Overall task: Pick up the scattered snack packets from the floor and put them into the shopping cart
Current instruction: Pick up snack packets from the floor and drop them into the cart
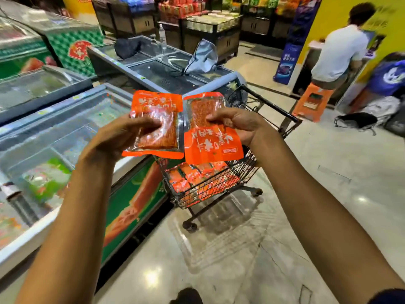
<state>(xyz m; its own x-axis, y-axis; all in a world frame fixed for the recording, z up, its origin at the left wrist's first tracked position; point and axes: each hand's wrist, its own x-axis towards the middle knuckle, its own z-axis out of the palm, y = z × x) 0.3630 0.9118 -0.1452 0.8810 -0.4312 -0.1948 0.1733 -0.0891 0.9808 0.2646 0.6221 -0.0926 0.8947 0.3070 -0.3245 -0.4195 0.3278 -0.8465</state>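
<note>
My left hand [122, 137] covers the lower left of the orange packet with the clear window [156, 126], and I cannot see my fingers behind it. My right hand [238, 123] hides the right edge of the upside-down orange packet [210, 139]. Both packets block the far half of the black wire shopping cart [219, 185], so I cannot count the orange packets inside the cart [192, 176]. The printing on every packet is too blurred to read.

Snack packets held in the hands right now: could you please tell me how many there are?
2: one packet in the left hand, one packet in the right hand. More lie in the shopping cart.
</note>
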